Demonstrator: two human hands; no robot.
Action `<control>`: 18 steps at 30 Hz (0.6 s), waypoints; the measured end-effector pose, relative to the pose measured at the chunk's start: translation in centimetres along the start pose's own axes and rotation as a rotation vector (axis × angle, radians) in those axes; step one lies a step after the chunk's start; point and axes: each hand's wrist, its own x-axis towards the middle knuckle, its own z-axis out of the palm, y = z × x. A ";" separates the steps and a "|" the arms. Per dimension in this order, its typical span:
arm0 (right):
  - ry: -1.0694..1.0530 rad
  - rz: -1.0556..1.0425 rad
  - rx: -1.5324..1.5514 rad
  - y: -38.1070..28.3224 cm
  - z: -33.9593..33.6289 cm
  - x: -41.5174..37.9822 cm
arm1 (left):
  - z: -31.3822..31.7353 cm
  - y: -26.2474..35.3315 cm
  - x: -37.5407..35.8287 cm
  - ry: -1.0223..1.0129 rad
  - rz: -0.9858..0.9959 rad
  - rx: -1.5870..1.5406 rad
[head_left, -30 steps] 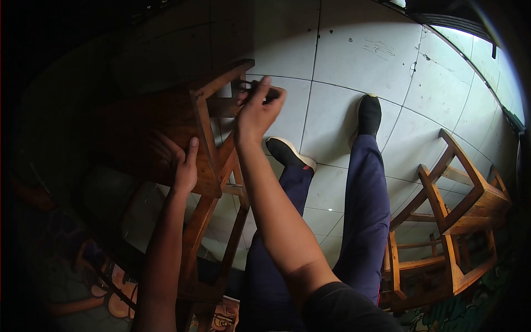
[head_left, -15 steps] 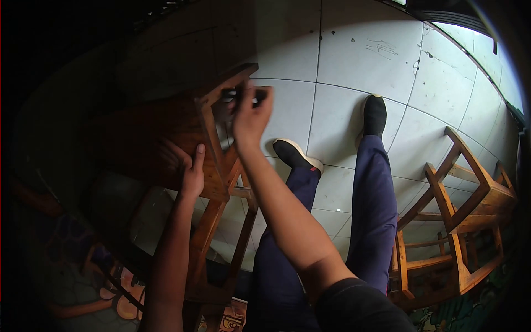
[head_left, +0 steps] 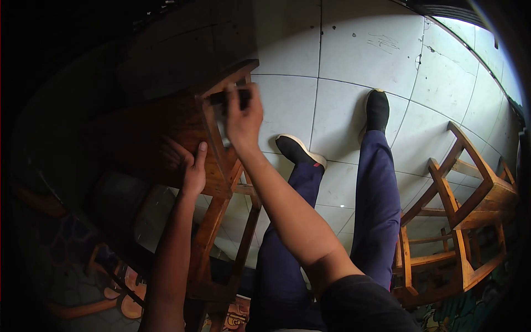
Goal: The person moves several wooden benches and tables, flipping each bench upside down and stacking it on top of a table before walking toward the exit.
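Observation:
A brown wooden piece of furniture (head_left: 149, 130), perhaps a chair or small table, stands to the left, its broad panel in deep shadow. My left hand (head_left: 191, 166) lies against that panel with the thumb raised and fingers spread, holding nothing. At the end frame of the same piece, my right hand (head_left: 245, 122) is closed around a small dark object (head_left: 218, 98), blurred by motion; its kind I cannot make out. The object is at or very near the frame's edge. Fingers of the right hand partly hide it.
Another wooden chair (head_left: 470, 216) lies tipped at the right. My dark shoes (head_left: 378, 110) rest on white floor tiles (head_left: 365, 61). Below my left hand run wooden legs (head_left: 213, 221). A painted surface (head_left: 130, 296) shows at lower left.
My right hand has shifted slightly left with the dark object, along the end frame. My left hand stays on the panel. The whole view has tilted a little.

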 end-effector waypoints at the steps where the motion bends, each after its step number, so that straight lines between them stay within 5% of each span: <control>1: -0.013 0.106 0.110 -0.4 -0.6 0.6 | 0.3 -0.2 0.0 0.021 0.021 -0.033; 3: 0.060 0.126 0.180 -0.3 -0.1 0.3 | 0.4 -0.6 -0.1 0.032 0.036 -0.061; 6: 0.042 -0.283 -0.034 0.2 2.2 -0.9 | 0.6 -0.9 -0.2 0.016 0.040 -0.061; 11: -0.018 0.053 0.110 -0.4 0.0 1.5 | -0.5 1.6 -0.5 -0.072 -0.010 -0.320; 13: 0.188 0.092 0.260 -1.1 -0.1 1.8 | -0.2 1.3 -0.5 -0.112 -0.075 -0.321; 14: 0.069 -0.101 -0.154 -0.5 0.2 1.1 | -0.4 1.0 -0.6 -0.148 -0.146 -0.320; 18: -0.067 -0.308 -0.114 0.3 0.2 1.2 | -0.5 1.3 -0.8 -0.146 -0.159 -0.297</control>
